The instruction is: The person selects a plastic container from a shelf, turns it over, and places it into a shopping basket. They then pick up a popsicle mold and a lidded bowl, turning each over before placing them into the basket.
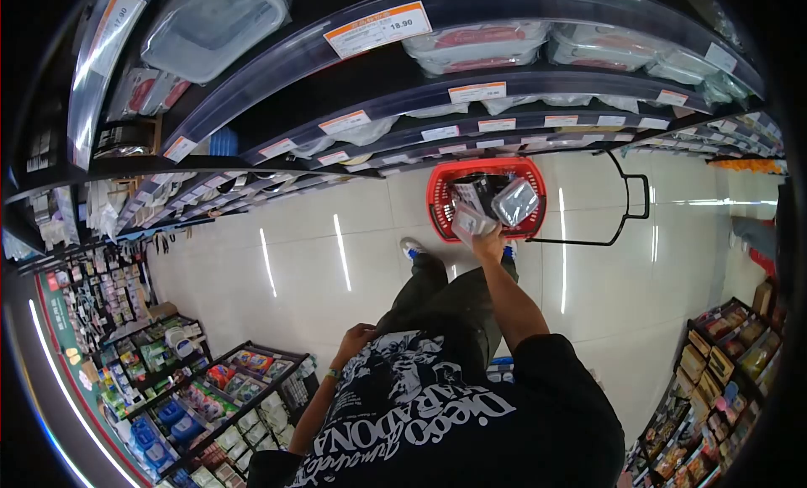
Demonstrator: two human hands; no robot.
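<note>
My right hand reaches down to the front rim of a red shopping basket on the floor. Its fingers are closed on a clear plastic food container, tilted at the basket's front side. Beside that container, another clear container with a greyish lid lies inside. Behind them is a dark item with pale print, partly covered, and I cannot make out its kind. My left hand hangs by my left thigh, fingers loosely out, with nothing visible in it.
The basket's long black pull handle stretches right across the tiled floor. Ahead rise shelves with price tags and wrapped containers. Behind me stand racks of packaged goods at left and a goods shelf at right.
</note>
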